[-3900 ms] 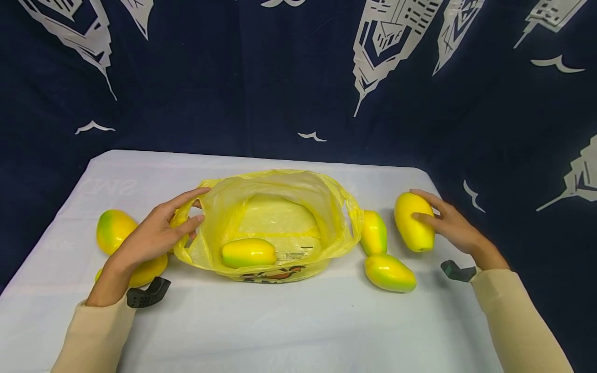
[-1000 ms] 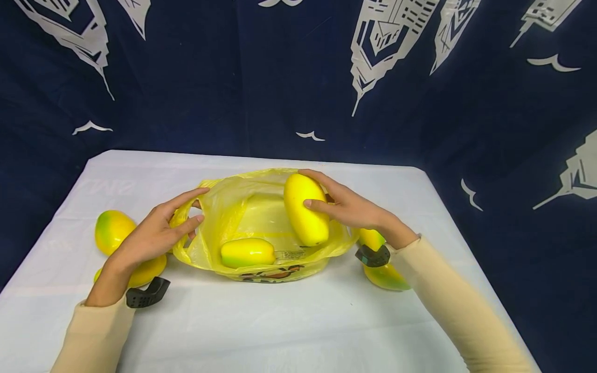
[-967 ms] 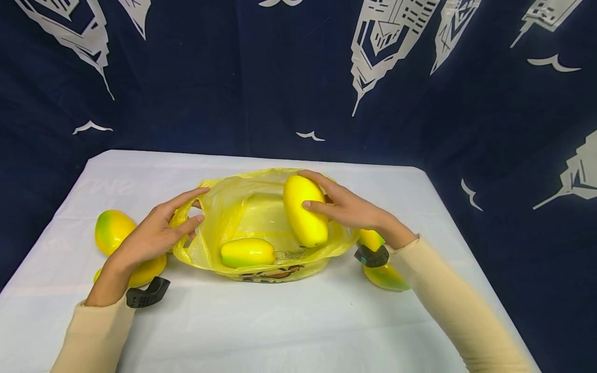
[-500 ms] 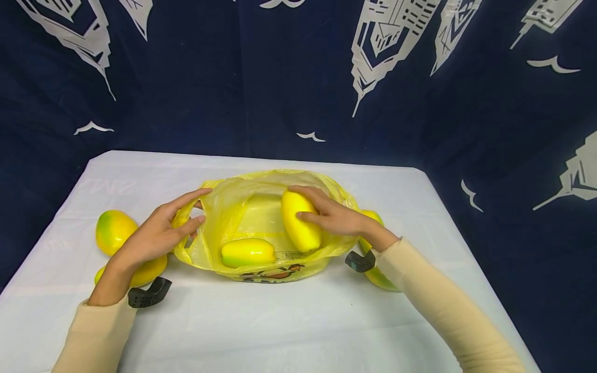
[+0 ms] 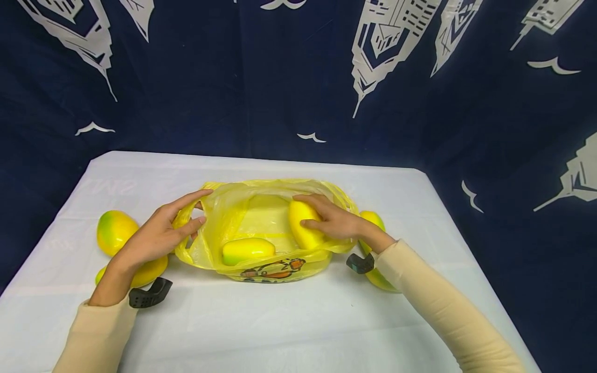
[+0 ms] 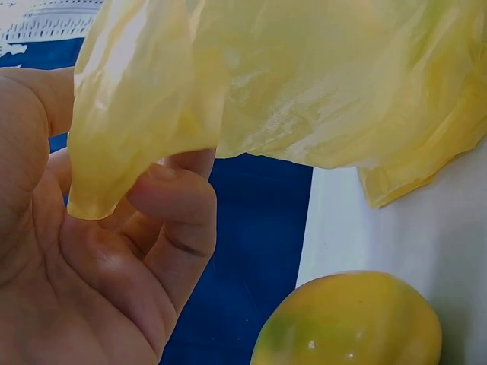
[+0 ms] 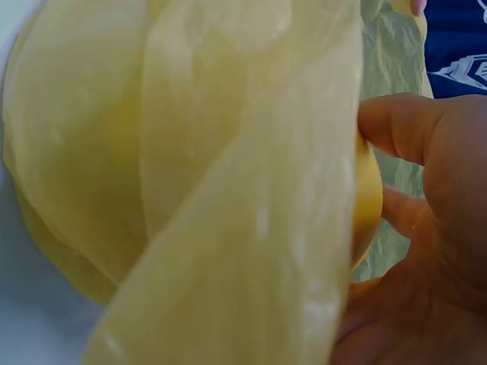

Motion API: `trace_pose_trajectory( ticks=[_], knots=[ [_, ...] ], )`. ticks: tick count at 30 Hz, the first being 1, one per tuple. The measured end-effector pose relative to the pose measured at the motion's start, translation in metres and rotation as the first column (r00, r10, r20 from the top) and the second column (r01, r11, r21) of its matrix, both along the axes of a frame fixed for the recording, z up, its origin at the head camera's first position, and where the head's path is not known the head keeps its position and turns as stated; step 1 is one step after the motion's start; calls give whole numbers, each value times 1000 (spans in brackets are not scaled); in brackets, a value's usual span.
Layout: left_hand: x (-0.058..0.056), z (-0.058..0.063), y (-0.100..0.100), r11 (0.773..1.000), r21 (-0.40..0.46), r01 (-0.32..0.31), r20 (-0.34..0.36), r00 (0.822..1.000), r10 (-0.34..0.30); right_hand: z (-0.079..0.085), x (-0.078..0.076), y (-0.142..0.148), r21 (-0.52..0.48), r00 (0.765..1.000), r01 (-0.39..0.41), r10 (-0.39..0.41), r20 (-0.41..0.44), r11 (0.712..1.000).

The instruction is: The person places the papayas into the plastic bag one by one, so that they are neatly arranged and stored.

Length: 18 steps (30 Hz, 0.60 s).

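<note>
Left hand (image 5: 159, 233) grips yellow bag (image 5: 284, 271) by handle (image 6: 141, 114). Right hand (image 5: 337, 220) grips mango (image 5: 303, 239) inside, near another mango (image 5: 249, 251).

Held mango (image 5: 305, 239) sits deeper in bag (image 5: 314, 263); far rim (image 5: 275, 183) sagged.

Room inside bag (image 5: 263, 215) left of gripped mango (image 5: 302, 225); second mango (image 5: 248, 252) obstructs near side
</note>
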<state>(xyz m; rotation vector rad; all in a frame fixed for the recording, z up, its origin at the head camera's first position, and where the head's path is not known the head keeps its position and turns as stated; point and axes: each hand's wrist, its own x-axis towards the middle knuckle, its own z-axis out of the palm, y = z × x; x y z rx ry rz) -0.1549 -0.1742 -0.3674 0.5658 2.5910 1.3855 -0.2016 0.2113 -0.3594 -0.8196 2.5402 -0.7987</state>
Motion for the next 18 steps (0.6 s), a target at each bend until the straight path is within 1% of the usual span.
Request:
trace_pose_trajectory(
  ticks=[10, 12, 15, 18],
  knots=[
    [2, 2, 2, 999, -40, -9, 21, 1000, 10, -4, 2, -3, 116, 999, 45, -45, -1, 992],
    [2, 2, 2, 999, -47, -9, 15, 1000, 9, -5, 2, -4, 139, 998, 54, -55, 4, 989],
    [2, 2, 2, 998, -54, -12, 17, 1000, 13, -5, 3, -5, 154, 998, 63, -65, 9, 986],
    [2, 2, 1, 999, -46, -11, 16, 1000, 12, -4, 3, -6, 158, 998, 57, -58, 2, 986]
  ],
)
